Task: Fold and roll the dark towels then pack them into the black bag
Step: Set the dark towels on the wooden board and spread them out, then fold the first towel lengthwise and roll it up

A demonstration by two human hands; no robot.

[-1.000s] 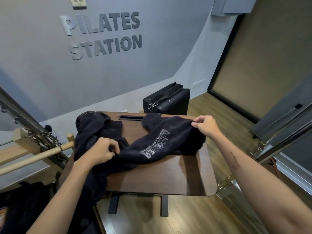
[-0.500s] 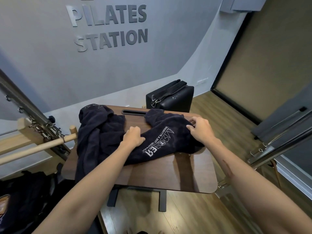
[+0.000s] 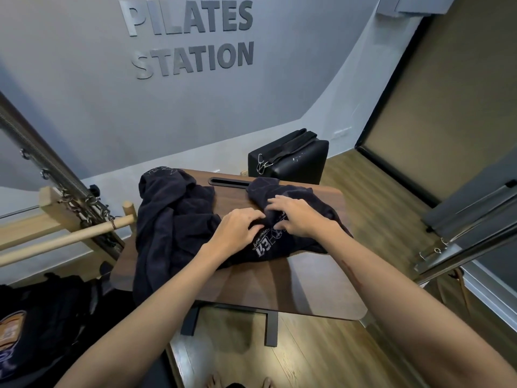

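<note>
Towel (image 3: pixel 296 208) bunched on the wooden table (image 3: pixel 307 287).
Left hand (image 3: pixel 237 228) and right hand (image 3: pixel 296 217) both grip it, fingers curled; black bag (image 3: pixel 296 163) behind the table.

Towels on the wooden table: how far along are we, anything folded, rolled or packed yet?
Nothing looks finished. No rolled towel is visible, and the black bag behind the table shows no towel in it. In hand: the left hand and right hand both work the logo towel, bunched, not flat. Left: the crumpled towel pile at the table's left edge, then rolling and packing.
</note>
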